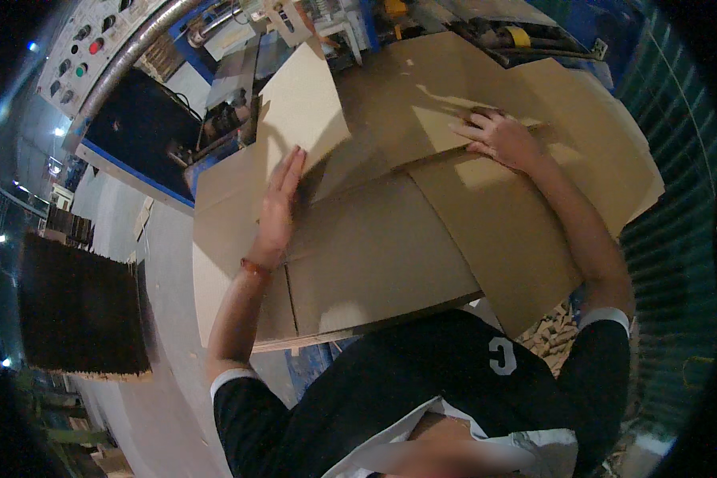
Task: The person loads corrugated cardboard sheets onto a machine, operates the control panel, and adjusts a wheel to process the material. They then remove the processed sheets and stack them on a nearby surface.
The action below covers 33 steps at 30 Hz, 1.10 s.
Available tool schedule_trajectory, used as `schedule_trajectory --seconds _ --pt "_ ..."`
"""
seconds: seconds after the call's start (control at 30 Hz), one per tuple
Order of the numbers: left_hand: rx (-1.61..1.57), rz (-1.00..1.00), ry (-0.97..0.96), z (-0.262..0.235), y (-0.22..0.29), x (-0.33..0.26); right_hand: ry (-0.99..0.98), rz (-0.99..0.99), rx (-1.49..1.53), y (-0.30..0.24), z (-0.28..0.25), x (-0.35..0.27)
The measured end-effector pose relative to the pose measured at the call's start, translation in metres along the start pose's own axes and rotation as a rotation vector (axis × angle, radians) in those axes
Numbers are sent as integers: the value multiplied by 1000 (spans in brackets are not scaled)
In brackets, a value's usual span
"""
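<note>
A large, flat brown cardboard sheet (374, 255) with creases and slots lies in front of me on top of other sheets. One pale flap (303, 103) stands up at its far left. My left hand (279, 203) has its fingers stretched out against the lower part of that flap. My right hand (502, 139) lies with fingers spread on the far right part of the cardboard, close to the edge of an overlapping panel (494, 231). Neither hand is closed around anything.
A machine with a blue frame (143, 179) and a button panel (80, 60) stands at the far left. Rollers (526, 37) sit beyond the cardboard. A dark stack (80, 307) is on the floor at left. A green corrugated wall (685, 215) rises at right, near scraps (558, 331).
</note>
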<state>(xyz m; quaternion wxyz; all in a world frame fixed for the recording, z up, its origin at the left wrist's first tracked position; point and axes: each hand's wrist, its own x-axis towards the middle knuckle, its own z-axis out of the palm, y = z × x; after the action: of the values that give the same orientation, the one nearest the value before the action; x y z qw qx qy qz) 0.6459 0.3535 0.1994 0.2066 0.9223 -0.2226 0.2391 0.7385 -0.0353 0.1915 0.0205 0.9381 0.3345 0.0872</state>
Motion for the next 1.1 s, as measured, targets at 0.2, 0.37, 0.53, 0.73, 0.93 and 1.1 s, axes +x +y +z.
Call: schedule_trajectory --seconds 0.2,0.37,0.53,0.73,0.93,1.1 --pt "80 33 62 26 -33 29 78 87 10 2 17 25" --pt "294 14 66 40 -58 46 -93 367 29 -14 18 56" --pt "340 -2 168 43 -35 49 51 127 -32 -35 12 41" --pt "300 150 -8 48 30 31 -16 44 65 -45 -12 -57" --pt "49 470 -256 56 112 21 212 693 145 -9 -43 -204" --pt "-233 692 -385 57 179 3 688 1439 91 6 13 -285"
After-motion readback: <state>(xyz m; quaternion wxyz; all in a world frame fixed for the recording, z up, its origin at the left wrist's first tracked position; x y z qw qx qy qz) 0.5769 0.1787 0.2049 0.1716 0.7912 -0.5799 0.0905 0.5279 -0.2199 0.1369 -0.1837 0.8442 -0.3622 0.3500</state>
